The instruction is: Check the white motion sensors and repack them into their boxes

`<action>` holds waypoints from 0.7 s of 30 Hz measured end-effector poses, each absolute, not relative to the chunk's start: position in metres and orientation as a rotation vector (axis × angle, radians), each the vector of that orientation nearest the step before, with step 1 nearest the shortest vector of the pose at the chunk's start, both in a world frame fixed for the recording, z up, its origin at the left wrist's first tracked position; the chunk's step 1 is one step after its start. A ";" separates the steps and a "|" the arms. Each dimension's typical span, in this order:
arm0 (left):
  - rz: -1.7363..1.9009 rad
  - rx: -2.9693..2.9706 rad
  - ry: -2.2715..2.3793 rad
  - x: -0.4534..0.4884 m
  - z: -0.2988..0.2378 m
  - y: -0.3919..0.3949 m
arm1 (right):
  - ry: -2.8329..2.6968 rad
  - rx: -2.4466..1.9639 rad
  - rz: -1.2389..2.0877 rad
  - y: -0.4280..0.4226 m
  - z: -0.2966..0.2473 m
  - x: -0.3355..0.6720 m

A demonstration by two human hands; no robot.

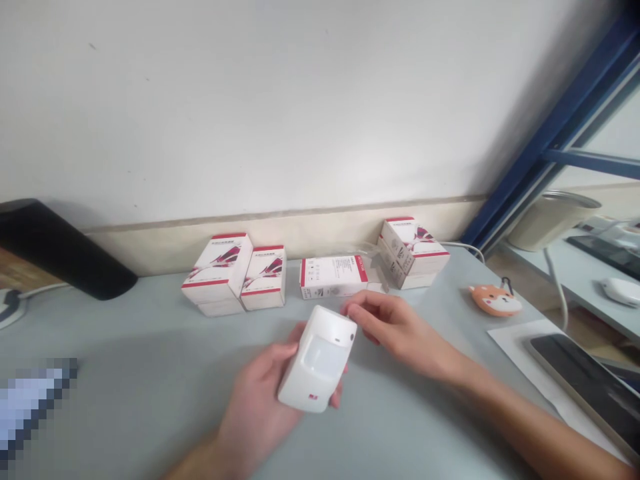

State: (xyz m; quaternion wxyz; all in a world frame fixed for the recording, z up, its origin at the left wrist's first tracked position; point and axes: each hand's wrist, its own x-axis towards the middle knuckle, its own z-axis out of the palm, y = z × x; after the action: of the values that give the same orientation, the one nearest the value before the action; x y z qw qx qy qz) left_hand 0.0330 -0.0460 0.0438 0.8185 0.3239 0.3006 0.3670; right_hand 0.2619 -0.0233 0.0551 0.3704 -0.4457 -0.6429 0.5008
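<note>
My left hand (260, 400) is wrapped round a white plastic sensor unit (319, 360) with a frosted window and a small red mark near its lower end. It holds the unit tilted above the grey table (140, 387). My right hand (395, 327) comes in from the right, its fingertips curled and touching the unit's top right corner. Several white and red boxes (267, 275) stand in a row behind, along the wall.
A black object (60, 250) lies at the back left. An orange animal-shaped toy (496, 300) sits on the right. A dark tablet (587, 380) rests on white paper at the right edge. Beyond are a blue frame (550, 133), a bucket and another desk.
</note>
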 end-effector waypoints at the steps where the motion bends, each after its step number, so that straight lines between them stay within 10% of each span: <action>1: 0.772 0.703 0.623 0.033 0.044 -0.046 | -1.624 -1.136 1.302 -0.023 0.054 0.262; 21: 0.781 0.654 0.483 0.036 0.040 -0.046 | -1.570 -1.153 1.221 -0.024 0.053 0.262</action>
State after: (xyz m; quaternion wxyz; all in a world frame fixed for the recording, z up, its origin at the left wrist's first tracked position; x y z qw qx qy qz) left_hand 0.0359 -0.0459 0.0403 0.8454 0.3098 0.2289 0.3701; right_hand 0.2623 -0.0241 0.0527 0.4090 -0.4578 -0.6232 0.4845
